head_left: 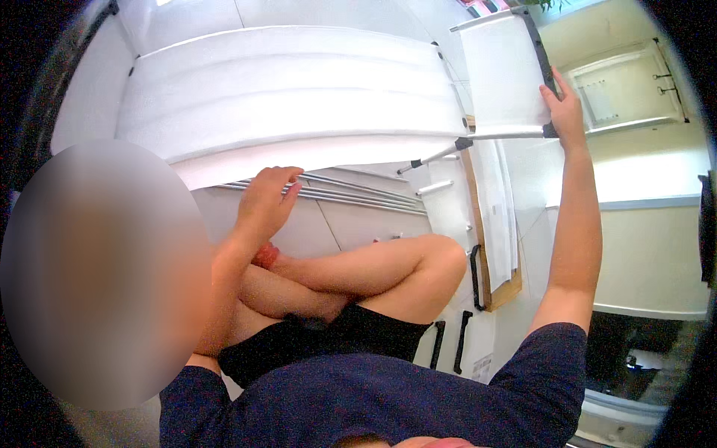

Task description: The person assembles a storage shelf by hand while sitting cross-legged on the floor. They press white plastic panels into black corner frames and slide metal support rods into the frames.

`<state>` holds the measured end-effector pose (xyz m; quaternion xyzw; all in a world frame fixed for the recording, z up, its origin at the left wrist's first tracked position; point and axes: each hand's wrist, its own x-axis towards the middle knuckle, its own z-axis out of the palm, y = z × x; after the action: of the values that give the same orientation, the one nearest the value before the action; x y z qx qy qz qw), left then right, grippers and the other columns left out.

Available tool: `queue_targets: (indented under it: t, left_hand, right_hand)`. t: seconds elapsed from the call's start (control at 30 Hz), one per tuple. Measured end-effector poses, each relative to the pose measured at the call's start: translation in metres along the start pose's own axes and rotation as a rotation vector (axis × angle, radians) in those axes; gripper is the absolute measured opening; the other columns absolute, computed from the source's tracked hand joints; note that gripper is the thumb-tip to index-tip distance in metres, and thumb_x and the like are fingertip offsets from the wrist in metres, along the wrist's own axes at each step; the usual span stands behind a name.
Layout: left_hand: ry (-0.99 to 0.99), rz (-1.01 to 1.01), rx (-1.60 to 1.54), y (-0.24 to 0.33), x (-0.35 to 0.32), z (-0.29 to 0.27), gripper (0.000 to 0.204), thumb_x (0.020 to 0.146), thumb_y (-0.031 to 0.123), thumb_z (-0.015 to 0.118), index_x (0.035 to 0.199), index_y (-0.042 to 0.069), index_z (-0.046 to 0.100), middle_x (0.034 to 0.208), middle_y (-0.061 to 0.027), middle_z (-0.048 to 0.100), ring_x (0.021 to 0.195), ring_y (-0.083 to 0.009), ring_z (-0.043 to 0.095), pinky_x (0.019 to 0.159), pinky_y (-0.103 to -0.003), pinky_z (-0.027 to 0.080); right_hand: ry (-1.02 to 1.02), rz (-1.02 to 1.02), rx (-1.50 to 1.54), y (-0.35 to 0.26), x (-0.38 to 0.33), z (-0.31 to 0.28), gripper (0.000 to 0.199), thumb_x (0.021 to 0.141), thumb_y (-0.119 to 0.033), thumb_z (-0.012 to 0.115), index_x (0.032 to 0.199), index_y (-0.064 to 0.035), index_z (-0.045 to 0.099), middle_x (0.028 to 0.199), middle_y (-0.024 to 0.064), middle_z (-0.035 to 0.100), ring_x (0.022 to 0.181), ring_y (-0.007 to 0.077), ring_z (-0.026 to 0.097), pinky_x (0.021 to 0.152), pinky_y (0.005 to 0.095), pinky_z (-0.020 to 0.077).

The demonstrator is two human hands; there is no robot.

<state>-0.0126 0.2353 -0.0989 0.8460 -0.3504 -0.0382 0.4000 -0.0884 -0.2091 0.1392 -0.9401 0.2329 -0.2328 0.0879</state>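
Two hands work a white folding frame: nearest, I see bent knees point(418, 269) crossing the foreground before black-handled parts point(463, 340). My left hand point(267, 200) curls its fingers over the metal rods point(351, 193) below the wide white panel point(299, 97); farther off, my right hand point(565, 112) clamps the raised side panel point(502, 75).

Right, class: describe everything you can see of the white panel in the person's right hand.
The white panel is a flat, smooth rectangular board, seemingly framed in pale metal with dark corner pieces. It is held raised at the upper right, tilted. The right hand grips its lower right edge. A thin rod runs from its lower left corner. Its material is unclear.
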Motion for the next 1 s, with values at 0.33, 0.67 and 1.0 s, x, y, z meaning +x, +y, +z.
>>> queue_targets:
  t: [0.33,0.67,1.0]
  left_hand:
    - [-0.066,0.024,-0.047,-0.008,0.000,0.004,0.022,0.083,0.012,0.057,0.104,0.006,0.058,0.095,-0.0120,0.061,0.091,-0.0278,0.056,0.080,-0.037,0.044]
    - [-0.075,0.036,-0.045,-0.010,0.002,0.006,0.022,0.083,0.013,0.058,0.103,0.006,0.058,0.096,-0.0123,0.061,0.091,-0.0285,0.056,0.081,-0.038,0.044]
    - [-0.066,0.039,-0.031,-0.013,0.000,0.006,0.021,0.082,0.013,0.058,0.103,0.006,0.058,0.095,-0.0119,0.060,0.090,-0.0283,0.056,0.081,-0.038,0.044]
  right_hand:
    - [-0.054,-0.010,-0.015,-0.006,0.004,0.008,0.046,0.082,-0.022,0.061,0.126,-0.0134,0.051,0.091,0.0125,0.065,0.077,0.0164,0.058,0.074,0.0285,0.0451]
    - [-0.002,-0.121,0.028,0.008,0.010,0.012,0.045,0.082,-0.022,0.060,0.125,-0.0137,0.052,0.093,0.0137,0.065,0.081,0.0186,0.060,0.078,0.0298,0.0451]
    - [-0.007,-0.046,0.046,0.004,0.005,0.017,0.045,0.082,-0.024,0.060,0.125,-0.0155,0.053,0.078,0.0051,0.062,0.067,0.0113,0.052,0.068,0.0257,0.0433]
